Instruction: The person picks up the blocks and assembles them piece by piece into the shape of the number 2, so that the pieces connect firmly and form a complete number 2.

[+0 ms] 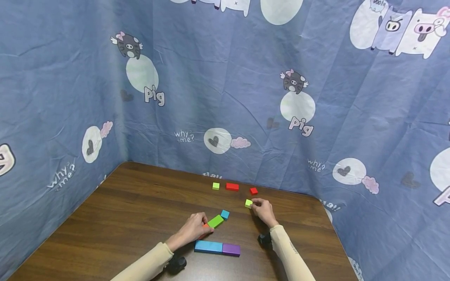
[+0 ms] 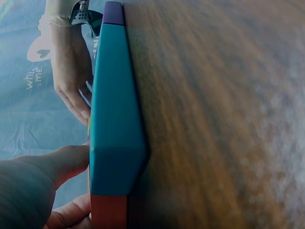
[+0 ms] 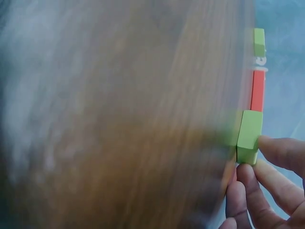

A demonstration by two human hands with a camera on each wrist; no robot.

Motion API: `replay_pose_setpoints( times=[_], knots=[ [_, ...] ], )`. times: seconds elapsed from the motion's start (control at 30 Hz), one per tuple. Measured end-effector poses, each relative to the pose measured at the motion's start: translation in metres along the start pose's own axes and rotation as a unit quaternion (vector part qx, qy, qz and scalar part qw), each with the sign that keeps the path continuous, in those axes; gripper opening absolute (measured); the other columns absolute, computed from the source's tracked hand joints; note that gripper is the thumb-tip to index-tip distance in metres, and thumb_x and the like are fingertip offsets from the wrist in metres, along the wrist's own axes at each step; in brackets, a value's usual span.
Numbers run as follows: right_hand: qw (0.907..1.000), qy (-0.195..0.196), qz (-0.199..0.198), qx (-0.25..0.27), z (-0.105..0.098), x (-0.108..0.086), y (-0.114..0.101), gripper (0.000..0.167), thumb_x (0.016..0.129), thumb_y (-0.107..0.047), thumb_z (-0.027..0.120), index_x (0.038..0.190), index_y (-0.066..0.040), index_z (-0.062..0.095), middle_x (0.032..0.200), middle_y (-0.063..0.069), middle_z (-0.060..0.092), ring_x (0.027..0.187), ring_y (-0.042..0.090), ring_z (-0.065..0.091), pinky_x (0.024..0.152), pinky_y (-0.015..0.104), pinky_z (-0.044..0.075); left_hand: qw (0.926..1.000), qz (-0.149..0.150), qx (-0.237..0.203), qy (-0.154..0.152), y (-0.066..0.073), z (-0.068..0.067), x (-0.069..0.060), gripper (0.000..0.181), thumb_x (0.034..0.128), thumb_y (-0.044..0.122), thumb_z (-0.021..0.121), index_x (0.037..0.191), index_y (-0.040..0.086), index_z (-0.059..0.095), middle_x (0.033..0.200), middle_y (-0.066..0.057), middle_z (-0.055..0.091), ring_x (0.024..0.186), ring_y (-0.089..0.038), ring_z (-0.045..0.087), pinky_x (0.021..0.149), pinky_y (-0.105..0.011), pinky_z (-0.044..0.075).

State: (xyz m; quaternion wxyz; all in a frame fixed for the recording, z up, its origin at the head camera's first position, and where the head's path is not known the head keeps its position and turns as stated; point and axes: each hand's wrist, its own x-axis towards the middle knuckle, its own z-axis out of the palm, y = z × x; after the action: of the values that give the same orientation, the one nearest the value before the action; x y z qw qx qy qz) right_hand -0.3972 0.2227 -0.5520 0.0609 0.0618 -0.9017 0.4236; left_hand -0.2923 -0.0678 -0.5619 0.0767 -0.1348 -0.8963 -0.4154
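Observation:
My left hand grips an orange block, mostly covered by the fingers and thumb. End to end with it lies a green block, and a small blue cube sits at the far end of that row. Further right, my right hand pinches a yellow-green cube between thumb and fingers; the right wrist view shows this cube close to the tabletop. Nearer to me, a long blue block and a purple block lie end to end.
Along the back of the wooden table lie another yellow-green cube, a long red block and a small red block. A blue printed curtain hangs behind the table and along its sides.

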Motion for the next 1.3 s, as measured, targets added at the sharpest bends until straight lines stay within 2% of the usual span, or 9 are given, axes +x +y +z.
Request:
replay_pose_setpoints(
  times=[0.2, 0.47, 0.77, 1.03, 1.3],
  knots=[
    [0.9999, 0.000, -0.013, -0.008, 0.005, 0.000, -0.002, 0.024, 0.082, -0.009, 0.071, 0.105, -0.002, 0.071, 0.091, 0.009, 0.071, 0.076, 0.011, 0.056, 0.068, 0.025, 0.045, 1.0000, 0.000, -0.003, -0.001, 0.000, 0.000, 0.000, 0.032, 0.0681, 0.021, 0.085, 0.075, 0.005, 0.058, 0.067, -0.001, 0.055, 0.060, -0.010, 0.048, 0.050, -0.021, 0.038],
    [0.9994, -0.022, -0.026, -0.003, 0.011, -0.003, -0.011, 0.026, 0.082, -0.010, 0.070, 0.107, -0.003, 0.070, 0.089, 0.008, 0.068, 0.072, 0.011, 0.054, 0.065, 0.026, 0.044, 1.0000, -0.001, 0.000, 0.005, 0.000, 0.001, 0.001, 0.033, 0.0679, 0.021, 0.085, 0.074, 0.005, 0.057, 0.067, -0.001, 0.056, 0.059, -0.010, 0.048, 0.050, -0.021, 0.039],
    [0.9985, -0.040, -0.033, -0.015, 0.018, -0.007, -0.021, 0.025, 0.084, -0.012, 0.069, 0.108, -0.006, 0.069, 0.093, 0.006, 0.069, 0.081, 0.014, 0.057, 0.072, 0.030, 0.045, 1.0000, -0.001, -0.003, -0.001, 0.000, 0.000, 0.000, 0.032, 0.0683, 0.021, 0.085, 0.076, 0.005, 0.058, 0.068, -0.001, 0.056, 0.061, -0.010, 0.048, 0.051, -0.022, 0.038],
    [0.9969, -0.060, -0.050, -0.007, 0.023, -0.009, -0.027, 0.025, 0.084, -0.010, 0.068, 0.109, -0.004, 0.069, 0.091, 0.007, 0.069, 0.070, 0.011, 0.054, 0.067, 0.027, 0.044, 1.0000, -0.001, -0.002, 0.002, 0.000, 0.000, 0.000, 0.032, 0.0675, 0.022, 0.085, 0.076, 0.005, 0.059, 0.069, -0.001, 0.057, 0.062, -0.010, 0.048, 0.052, -0.022, 0.038],
    [0.9952, -0.068, -0.070, -0.007, 0.026, -0.009, -0.029, 0.026, 0.084, -0.009, 0.069, 0.109, -0.003, 0.069, 0.092, 0.008, 0.069, 0.074, 0.011, 0.056, 0.068, 0.027, 0.044, 1.0000, -0.004, -0.004, -0.001, -0.001, 0.001, -0.001, 0.033, 0.0679, 0.022, 0.085, 0.077, 0.004, 0.059, 0.069, -0.001, 0.057, 0.062, -0.010, 0.048, 0.052, -0.021, 0.038]
  ],
)
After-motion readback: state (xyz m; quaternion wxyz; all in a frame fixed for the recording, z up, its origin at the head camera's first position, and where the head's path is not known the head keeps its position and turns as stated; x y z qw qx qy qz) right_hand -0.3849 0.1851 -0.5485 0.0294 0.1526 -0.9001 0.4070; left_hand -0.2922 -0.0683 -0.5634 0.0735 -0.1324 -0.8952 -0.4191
